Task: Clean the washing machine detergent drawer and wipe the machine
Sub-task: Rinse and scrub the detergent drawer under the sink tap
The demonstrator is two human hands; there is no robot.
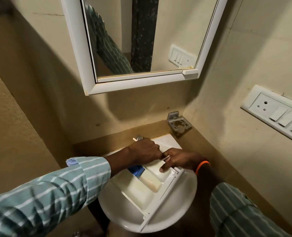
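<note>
The white detergent drawer (141, 190) lies slantwise across the white wash basin (179, 209), with a blue insert (136, 170) at its far left. My left hand (145, 151) is a fist over the drawer's far end, closed on a thin white stick (166, 158); the stick's other tip pokes out beside the tap (139, 137). What kind of tool the stick is cannot be told. My right hand (179, 161), with an orange wristband, grips the drawer's far right part, its thumb pressed into a compartment.
A white mirror cabinet (138, 82) hangs above the basin. A metal holder (178, 124) is fixed in the wall corner. A socket and switch panel (276, 113) sits on the right wall. Walls close in on the left and right.
</note>
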